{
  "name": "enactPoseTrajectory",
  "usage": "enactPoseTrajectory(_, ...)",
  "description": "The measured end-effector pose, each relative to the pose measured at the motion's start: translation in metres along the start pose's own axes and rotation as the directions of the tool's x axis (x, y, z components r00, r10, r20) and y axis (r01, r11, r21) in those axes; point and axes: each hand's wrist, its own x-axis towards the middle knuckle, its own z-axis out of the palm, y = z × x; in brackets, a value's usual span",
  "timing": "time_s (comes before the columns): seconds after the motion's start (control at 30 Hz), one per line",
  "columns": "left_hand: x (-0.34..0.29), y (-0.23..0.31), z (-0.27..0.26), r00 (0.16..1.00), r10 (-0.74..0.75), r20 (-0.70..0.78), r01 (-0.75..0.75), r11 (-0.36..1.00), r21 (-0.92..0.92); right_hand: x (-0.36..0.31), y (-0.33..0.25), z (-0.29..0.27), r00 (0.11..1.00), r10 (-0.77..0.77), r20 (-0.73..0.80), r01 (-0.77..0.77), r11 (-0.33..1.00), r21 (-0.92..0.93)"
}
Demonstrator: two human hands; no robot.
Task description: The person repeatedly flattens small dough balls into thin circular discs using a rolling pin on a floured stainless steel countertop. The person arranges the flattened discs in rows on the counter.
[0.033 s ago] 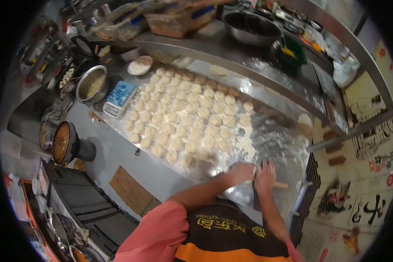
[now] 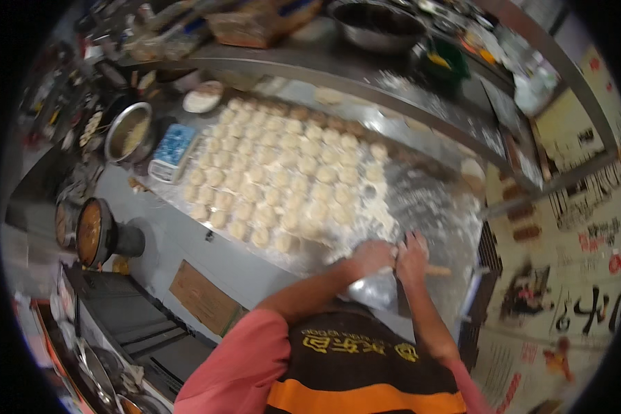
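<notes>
My right hand (image 2: pixel 412 258) lies over a wooden rolling pin (image 2: pixel 437 270) near the front edge of the floured metal worktop (image 2: pixel 431 200). One end of the pin sticks out to the right of that hand. Close beside it, my left hand (image 2: pixel 375 259) is curled, its fingertips turned toward the right hand. Whatever sits under the left fingers is hidden. Rows of round, pale dough pieces (image 2: pixel 279 177) cover the worktop to the left and ahead of my hands. Loose flour (image 2: pixel 374 214) is scattered between those rows and my hands.
Along the back runs a metal shelf (image 2: pixel 290 69) with a dark bowl (image 2: pixel 379 31) and a green container (image 2: pixel 443 62). At left stand a blue-topped scale (image 2: pixel 174 146), a metal pot (image 2: pixel 128 132) and a pan of brown food (image 2: pixel 91 232). A decorated wall (image 2: pixel 566 276) borders the right side.
The whole view has shifted, so the worktop and dough pieces appear slightly higher and further left. My hands stay together at the rolling pin, with only a small forward shift.
</notes>
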Motion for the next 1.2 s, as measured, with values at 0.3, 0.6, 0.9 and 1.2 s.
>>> enactPoseTrajectory(0.3, -0.003, -0.024, 0.007, 0.978, -0.172, -0.12, 0.131, 0.948, -0.288, -0.073, -0.017, -0.015, 0.991, -0.062, 0.117, 0.079, 0.986, -0.147)
enactPoseTrajectory(0.6, 0.005, -0.012, -0.011, 0.993, -0.12, 0.014, 0.12, 0.993, 0.009, -0.017, -0.006, 0.01, 0.997, -0.031, 0.066, 0.034, 0.998, -0.047)
enactPoseTrajectory(0.9, 0.004, -0.048, 0.016, 0.974, 0.192, -0.124, -0.192, 0.981, 0.013, -0.029, -0.012, 0.002, 0.999, 0.001, 0.035, 0.004, 0.989, -0.148)
enactPoseTrajectory(1.2, 0.007, -0.015, -0.012, 0.974, -0.227, 0.002, 0.222, 0.95, -0.22, -0.066, -0.011, -0.006, 0.991, -0.109, 0.078, 0.119, 0.983, -0.139)
